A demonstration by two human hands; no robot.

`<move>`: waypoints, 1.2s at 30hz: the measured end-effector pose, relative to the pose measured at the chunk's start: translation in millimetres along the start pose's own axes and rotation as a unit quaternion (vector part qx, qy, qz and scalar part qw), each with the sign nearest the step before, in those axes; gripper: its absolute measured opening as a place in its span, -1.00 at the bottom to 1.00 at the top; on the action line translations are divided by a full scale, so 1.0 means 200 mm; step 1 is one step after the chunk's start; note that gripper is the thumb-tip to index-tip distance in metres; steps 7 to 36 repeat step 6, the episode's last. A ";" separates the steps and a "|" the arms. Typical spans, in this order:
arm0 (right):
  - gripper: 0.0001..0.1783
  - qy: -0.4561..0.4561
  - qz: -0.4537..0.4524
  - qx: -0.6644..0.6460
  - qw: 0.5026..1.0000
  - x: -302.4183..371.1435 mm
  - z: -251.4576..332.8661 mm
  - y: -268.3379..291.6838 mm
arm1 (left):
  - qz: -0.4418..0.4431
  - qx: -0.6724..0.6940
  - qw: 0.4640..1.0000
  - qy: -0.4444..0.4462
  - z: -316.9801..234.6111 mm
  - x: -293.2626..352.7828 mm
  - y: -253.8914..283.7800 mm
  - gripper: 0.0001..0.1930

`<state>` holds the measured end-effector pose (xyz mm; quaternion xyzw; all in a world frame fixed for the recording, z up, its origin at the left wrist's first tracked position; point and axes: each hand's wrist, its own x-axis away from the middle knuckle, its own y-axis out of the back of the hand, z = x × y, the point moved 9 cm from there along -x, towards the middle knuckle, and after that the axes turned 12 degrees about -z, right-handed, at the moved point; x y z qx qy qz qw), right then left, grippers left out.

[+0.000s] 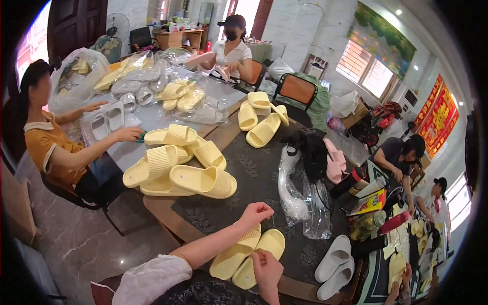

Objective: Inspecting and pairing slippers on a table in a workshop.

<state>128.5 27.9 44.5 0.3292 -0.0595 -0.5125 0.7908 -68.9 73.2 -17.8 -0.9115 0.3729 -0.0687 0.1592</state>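
Note:
A pair of yellow slides (272,243) lies in front of me at the near table edge, soles down and side by side. My left hand (256,213) is raised over their far end, thumb and finger pinched on a thin clear strand that hangs down. Over the right slide my right hand (268,267) has its fingers curled together; whatever they hold, if anything, is too small to make out. Ahead to the left is a heap of yellow slides (203,180), some stacked on others. Further off, several more yellow slides (264,129) lie in a cluster.
Grey slides (333,256) lie to my right, near clear plastic bags (316,213), a black bag (312,157) and bottles (394,222). A co-worker (61,132) at the left handles pale slides. Another person (234,53) sits across the table by bagged slides (137,76). More people work at right.

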 end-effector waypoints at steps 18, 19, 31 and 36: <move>-0.43 0.077 0.079 0.231 0.967 -0.01 -0.06 -0.20 | 0.048 -0.327 0.888 -0.321 -0.46 0.24 -0.04 -0.65; -0.43 0.077 0.079 0.231 0.967 -0.01 -0.06 -0.20 | 0.048 -0.327 0.888 -0.321 -0.46 0.24 -0.04 -0.65; -0.43 0.077 0.079 0.231 0.967 -0.01 -0.06 -0.20 | 0.048 -0.327 0.888 -0.321 -0.46 0.24 -0.04 -0.65; -0.43 0.077 0.079 0.231 0.967 -0.01 -0.06 -0.20 | 0.048 -0.327 0.888 -0.321 -0.46 0.24 -0.04 -0.65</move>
